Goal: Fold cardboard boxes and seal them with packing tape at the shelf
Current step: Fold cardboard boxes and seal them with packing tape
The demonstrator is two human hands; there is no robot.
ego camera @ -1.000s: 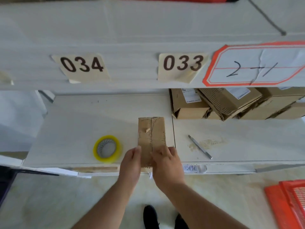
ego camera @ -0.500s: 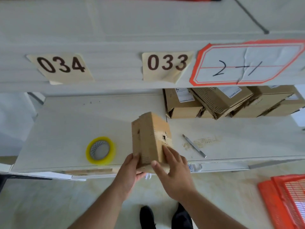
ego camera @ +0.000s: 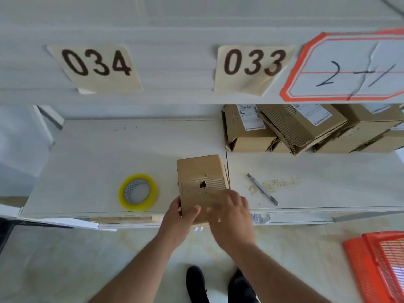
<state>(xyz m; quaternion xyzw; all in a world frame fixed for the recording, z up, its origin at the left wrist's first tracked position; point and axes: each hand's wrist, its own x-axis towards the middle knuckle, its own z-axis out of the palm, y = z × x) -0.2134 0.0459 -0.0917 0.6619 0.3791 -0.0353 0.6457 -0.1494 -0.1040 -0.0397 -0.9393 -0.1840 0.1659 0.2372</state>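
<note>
Holding cardboard box (ego camera: 201, 182) at front edge of white shelf (ego camera: 98, 149): left hand (ego camera: 178, 217) grips box's near left corner, thumb curled onto top face. Right hand (ego camera: 229, 217) on near right side, blurred; grip cannot tell, fingers appear laid on cardboard. Yellow tape roll (ego camera: 138, 192) flat, left of box, apart. Utility knife (ego camera: 263, 189) right. Stacked boxes (ego camera: 301, 127) at rear right.
</note>
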